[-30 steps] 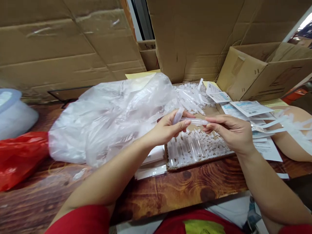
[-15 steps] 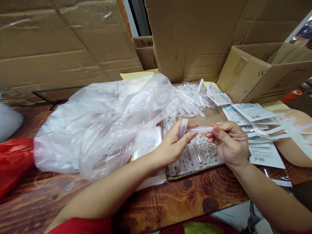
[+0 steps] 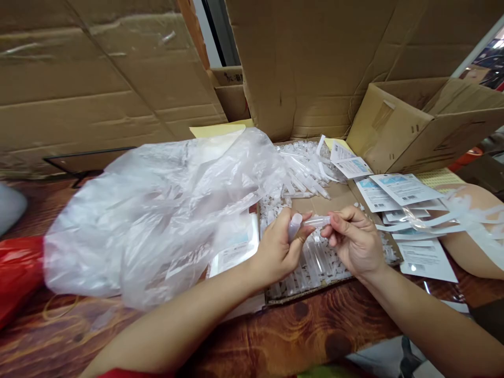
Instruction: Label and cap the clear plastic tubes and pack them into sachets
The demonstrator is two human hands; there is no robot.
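Note:
My left hand [image 3: 277,249] is closed around the capped end of a small clear plastic tube [image 3: 311,222]. My right hand [image 3: 354,241] pinches the other end of the same tube. Both hands hover just above a shallow cardboard tray [image 3: 334,197] packed with rows of similar clear tubes [image 3: 315,265]. More loose tubes [image 3: 303,168] lie heaped at the tray's far end.
A big crumpled clear plastic bag [image 3: 157,210] lies left of the tray on the wooden table [image 3: 275,336]. Printed pouches [image 3: 401,189] spread to the right beside an open carton [image 3: 425,121]. Another person's arm [image 3: 472,247] rests at right. A red bag [image 3: 16,273] sits far left.
Both hands have dropped lower and closer to the tray with the tube between them. The view has shifted right and downward.

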